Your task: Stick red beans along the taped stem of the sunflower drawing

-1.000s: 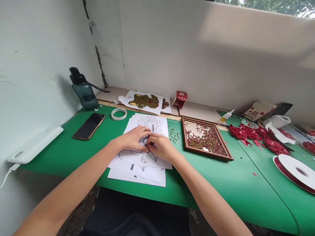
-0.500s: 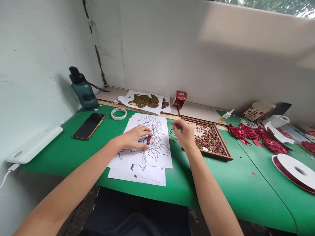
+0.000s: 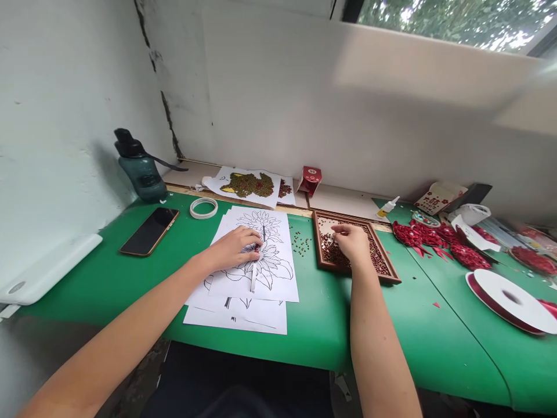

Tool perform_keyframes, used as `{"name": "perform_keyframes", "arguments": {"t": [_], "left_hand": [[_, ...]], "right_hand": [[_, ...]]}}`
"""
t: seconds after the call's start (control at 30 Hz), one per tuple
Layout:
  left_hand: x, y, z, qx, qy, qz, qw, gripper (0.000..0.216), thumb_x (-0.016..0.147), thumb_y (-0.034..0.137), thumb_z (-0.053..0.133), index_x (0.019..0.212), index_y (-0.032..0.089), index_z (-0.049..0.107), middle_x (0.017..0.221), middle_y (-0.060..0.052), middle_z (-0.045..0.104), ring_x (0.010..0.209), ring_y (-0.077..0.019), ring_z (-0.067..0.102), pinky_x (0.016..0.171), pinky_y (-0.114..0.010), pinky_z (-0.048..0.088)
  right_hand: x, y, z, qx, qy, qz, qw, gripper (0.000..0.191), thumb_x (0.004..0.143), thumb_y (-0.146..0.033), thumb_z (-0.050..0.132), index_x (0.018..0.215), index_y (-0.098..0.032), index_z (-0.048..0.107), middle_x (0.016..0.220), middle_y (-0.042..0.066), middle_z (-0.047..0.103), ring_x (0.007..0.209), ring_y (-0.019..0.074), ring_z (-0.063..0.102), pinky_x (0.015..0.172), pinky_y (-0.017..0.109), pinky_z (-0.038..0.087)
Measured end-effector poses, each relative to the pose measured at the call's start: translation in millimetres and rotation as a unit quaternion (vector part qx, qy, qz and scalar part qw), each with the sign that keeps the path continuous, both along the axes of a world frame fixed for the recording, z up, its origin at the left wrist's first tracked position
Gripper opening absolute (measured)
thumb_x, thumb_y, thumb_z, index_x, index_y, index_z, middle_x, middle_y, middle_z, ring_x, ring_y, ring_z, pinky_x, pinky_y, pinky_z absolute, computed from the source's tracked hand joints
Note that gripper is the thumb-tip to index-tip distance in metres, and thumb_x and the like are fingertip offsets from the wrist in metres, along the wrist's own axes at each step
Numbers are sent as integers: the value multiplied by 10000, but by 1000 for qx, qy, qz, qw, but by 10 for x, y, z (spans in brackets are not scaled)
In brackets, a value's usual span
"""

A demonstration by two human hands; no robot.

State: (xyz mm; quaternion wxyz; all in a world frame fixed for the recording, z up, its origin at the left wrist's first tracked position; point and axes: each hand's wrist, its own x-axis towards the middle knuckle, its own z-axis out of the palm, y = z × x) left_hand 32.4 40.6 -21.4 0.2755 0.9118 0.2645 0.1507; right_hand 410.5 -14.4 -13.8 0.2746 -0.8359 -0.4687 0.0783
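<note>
My left hand (image 3: 237, 246) lies on the flower line drawing (image 3: 266, 255), fingers bent and pressed down on the paper at the flower's middle. A thin white strip runs down the drawing just below those fingers. My right hand (image 3: 352, 242) rests inside the wooden frame tray (image 3: 389, 271), which holds red and green beans, its fingertips pinched together over the beans. What the pinch holds is too small to see. Several loose beans (image 3: 300, 242) lie on the green table between drawing and tray.
A phone (image 3: 149, 230), tape roll (image 3: 203, 207) and dark water bottle (image 3: 138, 167) stand to the left. A finished bean picture (image 3: 250, 184) and red box (image 3: 310, 178) lie at the back. Red ribbon pieces (image 3: 439, 239) and a ribbon spool (image 3: 509, 299) crowd the right.
My right hand left the flower drawing and moved right into the bean tray. My left hand stayed on the paper. The camera tipped up a little.
</note>
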Motion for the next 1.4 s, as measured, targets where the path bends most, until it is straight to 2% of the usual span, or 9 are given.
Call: {"name": "perform_keyframes", "arguments": {"t": [0.17,0.37,0.63,1.07,1.2,1.4], "left_hand": [[-15,-4,20,-3,1,-8,1000,379,1011,527,573,1302,301,662,1413,-52,604,1354,-289,471,1133,-465,412],[-26,-34,79,-16,31,-9,999,473,952,541,650,1363,308,625,1468,-50,558,1392,-303,438,1141,-460,398],[-40,-53,136,-25,51,-9,998,503,966,552,603,1402,301,593,1496,-47,538,1418,-297,409,1149,-440,379],[-68,-29,121,-37,50,-17,998,605,897,563,675,1435,308,565,1530,-50,508,1438,-309,398,1159,-449,384],[-70,-53,154,-39,60,-14,997,644,874,571,699,1452,328,551,1544,-45,492,1441,-323,395,1157,-469,395],[-67,-47,166,-62,71,-5,995,688,855,585,714,1469,330,538,1574,-51,450,1470,-341,369,1190,-504,374]], "right_hand": [[-23,3,-17,-33,-10,39,999,263,778,-178,653,965,-206,836,991,90,813,926,247,729,765,311,491],[-47,-7,-4,-54,-35,45,997,262,794,-184,622,937,-223,838,1008,75,810,934,239,719,753,293,482],[-68,12,-2,-85,-71,45,993,200,842,-229,624,918,-222,809,998,77,796,924,244,688,702,300,416],[-73,22,-31,-97,-89,70,989,181,864,-237,600,938,-208,763,975,78,770,849,214,662,682,291,384],[-101,12,-4,-98,-81,72,989,186,863,-260,611,934,-207,774,941,79,769,838,215,660,686,291,391],[-174,-22,61,-103,-63,74,990,167,850,-203,600,890,-204,762,944,75,771,822,206,653,661,285,374]]}}
